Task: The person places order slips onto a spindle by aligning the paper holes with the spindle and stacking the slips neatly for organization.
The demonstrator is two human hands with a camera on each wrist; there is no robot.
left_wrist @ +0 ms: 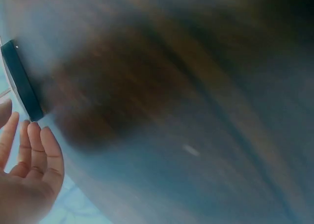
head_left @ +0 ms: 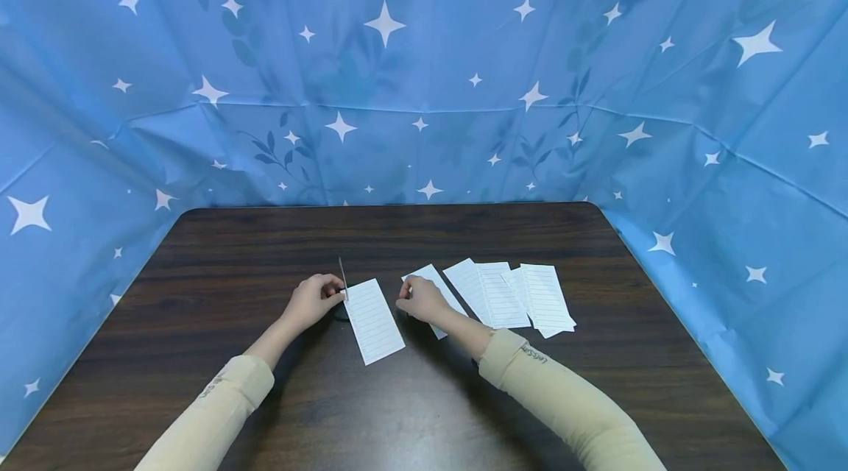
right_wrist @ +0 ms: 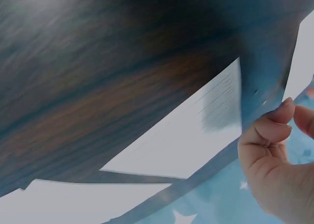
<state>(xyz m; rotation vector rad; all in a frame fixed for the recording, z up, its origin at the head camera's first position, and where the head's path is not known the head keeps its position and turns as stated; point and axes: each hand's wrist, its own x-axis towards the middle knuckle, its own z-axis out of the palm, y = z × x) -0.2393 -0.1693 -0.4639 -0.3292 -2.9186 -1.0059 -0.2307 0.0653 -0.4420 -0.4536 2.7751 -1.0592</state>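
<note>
My left hand (head_left: 316,299) is left of a white ruled card (head_left: 376,324), its thumb and forefinger meeting at a thin dark stick (head_left: 342,276) that points away from me. Under those fingertips, mostly hidden, lies a dark low object (head_left: 341,315); the left wrist view shows its teal side (left_wrist: 22,81) beside the fingertips. My right hand (head_left: 424,299) hovers over another ruled card (head_left: 429,274) and partly hides it. In the right wrist view, that hand's fingers are loosely bent, thumb tip near forefinger, with nothing visible between them.
Several more ruled cards (head_left: 500,294) lie overlapping to the right of my right hand. The dark wood table (head_left: 371,412) ends at a blue curtain (head_left: 424,73) with white stars, which hangs behind it and along both sides.
</note>
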